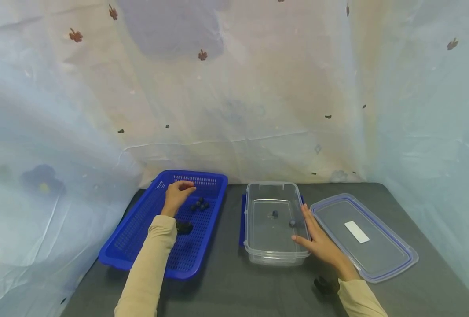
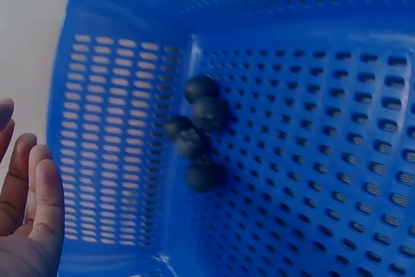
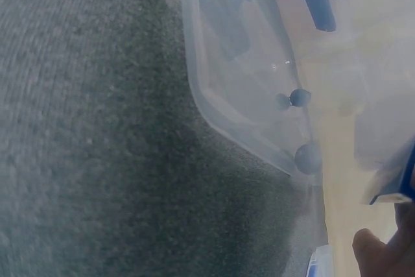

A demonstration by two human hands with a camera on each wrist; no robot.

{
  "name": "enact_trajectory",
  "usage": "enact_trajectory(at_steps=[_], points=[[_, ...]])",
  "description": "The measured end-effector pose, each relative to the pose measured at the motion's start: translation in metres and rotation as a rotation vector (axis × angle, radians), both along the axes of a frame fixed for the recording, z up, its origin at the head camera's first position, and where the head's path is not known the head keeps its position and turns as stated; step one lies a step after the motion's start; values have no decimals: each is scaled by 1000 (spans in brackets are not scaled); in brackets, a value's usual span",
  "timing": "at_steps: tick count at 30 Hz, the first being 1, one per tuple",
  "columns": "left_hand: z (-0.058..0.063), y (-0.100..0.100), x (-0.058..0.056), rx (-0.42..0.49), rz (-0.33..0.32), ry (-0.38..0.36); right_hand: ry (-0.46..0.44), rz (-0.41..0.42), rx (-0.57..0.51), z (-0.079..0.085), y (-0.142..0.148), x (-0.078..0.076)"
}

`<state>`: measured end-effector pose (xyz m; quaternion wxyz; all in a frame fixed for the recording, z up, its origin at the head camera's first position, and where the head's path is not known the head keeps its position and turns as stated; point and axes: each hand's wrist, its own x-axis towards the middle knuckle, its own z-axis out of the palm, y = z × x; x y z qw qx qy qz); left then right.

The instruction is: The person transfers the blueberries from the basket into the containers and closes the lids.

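Observation:
My left hand (image 1: 177, 196) is over the blue perforated basket (image 1: 187, 275), its fingers bent and the thumb near the fingertips. In the left wrist view, a gap shows between thumb and fingers, with nothing visible between them. Several dark round berries, like blueberries (image 1: 199, 204), lie clustered on the basket floor at its far end, beside that hand. My right hand (image 1: 317, 240) rests at the right rim of a clear plastic container (image 1: 272, 254), fingers extended along it and thumb spread over the rim. Inside the container, one berry (image 1: 275, 214) lies near the middle and another berry (image 1: 292, 223) towards the right.
To the right of the container, a clear lid (image 1: 381, 253) with a blue seal and a white label lies on the dark grey table (image 1: 234, 286). Something blue (image 1: 243, 220) shows at the container's left side. A patterned sheet (image 1: 234, 88) hangs behind and around the table.

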<state>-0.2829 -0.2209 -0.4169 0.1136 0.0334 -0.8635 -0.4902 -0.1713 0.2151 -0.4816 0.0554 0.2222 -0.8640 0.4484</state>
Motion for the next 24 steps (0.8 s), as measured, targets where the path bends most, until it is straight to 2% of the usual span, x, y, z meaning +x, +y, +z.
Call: enact_trajectory(at_steps=[10, 14, 24], points=[[-20, -5, -1, -37, 65, -136, 3, 8, -14, -3, 1, -1], [-28, -6, 0, -35, 86, -169, -2, 1, -12, -4, 0, -1], [-46, -8, 5, -126, 95, -246, 18, 8, -28, -6, 1, -2]])
